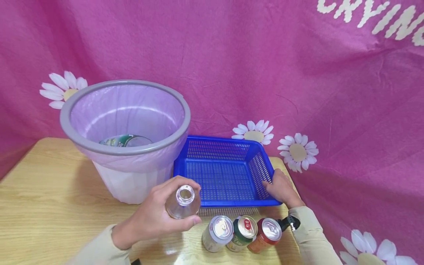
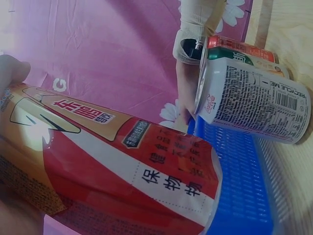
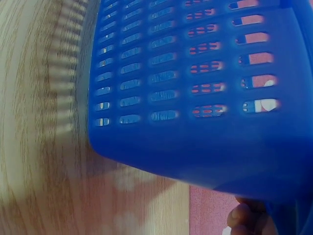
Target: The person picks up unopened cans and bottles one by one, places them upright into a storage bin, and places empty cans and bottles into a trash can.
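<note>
My left hand (image 1: 154,215) grips an uncapped clear plastic bottle (image 1: 181,210), held upright near the basket's front left corner. In the left wrist view the bottle's red and gold label (image 2: 117,152) with printed characters fills the foreground. On the table lies a blue plastic basket (image 1: 238,203) with slotted walls and nothing inside. My right hand (image 1: 282,189) holds its right rim, thumb over the inner side and fingers outside. The right wrist view is mostly the basket's slotted wall (image 3: 186,147), with a few fingertips (image 3: 244,218) at the lower edge.
Three drink cans stand in a row before the basket: a white one (image 1: 215,235), a green one (image 1: 241,235) and a red one (image 1: 263,237). Left of the basket stands a white bin (image 1: 116,180) with a purple liner; a green-labelled bottle (image 1: 125,140) lies inside. A pink cloth (image 1: 212,66) hangs behind.
</note>
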Demonstrator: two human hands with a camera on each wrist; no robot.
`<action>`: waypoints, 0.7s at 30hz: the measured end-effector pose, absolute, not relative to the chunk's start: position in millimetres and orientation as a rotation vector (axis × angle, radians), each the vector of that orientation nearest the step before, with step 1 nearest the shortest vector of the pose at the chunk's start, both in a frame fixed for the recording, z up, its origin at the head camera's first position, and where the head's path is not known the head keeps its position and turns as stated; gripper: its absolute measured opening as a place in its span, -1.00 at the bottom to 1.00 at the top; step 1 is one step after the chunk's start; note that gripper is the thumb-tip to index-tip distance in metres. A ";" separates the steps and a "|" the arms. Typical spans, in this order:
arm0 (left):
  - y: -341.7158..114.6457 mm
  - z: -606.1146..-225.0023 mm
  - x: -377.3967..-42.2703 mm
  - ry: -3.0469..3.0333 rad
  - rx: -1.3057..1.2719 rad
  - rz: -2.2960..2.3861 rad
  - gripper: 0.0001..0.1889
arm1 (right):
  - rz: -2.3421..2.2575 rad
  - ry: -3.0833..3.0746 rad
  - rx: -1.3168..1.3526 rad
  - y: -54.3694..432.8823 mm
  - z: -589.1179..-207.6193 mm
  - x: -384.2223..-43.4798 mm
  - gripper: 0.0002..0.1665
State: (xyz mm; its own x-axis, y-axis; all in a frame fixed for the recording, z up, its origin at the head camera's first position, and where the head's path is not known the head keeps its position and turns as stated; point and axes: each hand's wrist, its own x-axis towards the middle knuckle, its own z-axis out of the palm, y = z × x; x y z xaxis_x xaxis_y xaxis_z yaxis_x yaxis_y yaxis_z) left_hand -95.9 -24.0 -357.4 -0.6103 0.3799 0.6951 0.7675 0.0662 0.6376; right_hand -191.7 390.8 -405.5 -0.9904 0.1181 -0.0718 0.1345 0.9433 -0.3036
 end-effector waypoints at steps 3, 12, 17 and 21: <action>-24.6 -354.5 -96.9 -1.997 -1.151 -1.536 -0.40 | -0.451 3.075 0.168 391.8 -407.2 -190.9 -0.41; -25.1 -344.9 -99.4 -1.975 -1.191 -1.504 -0.41 | -0.437 3.100 0.133 393.0 -406.8 -187.8 -0.45; -24.8 -339.2 -100.5 -1.974 -1.205 -1.491 -0.41 | -0.436 3.088 0.153 391.5 -403.6 -188.3 -0.43; -25.5 -333.4 -101.9 -1.950 -1.229 -1.493 -0.40 | -0.429 3.095 0.142 389.5 -401.2 -189.7 -0.43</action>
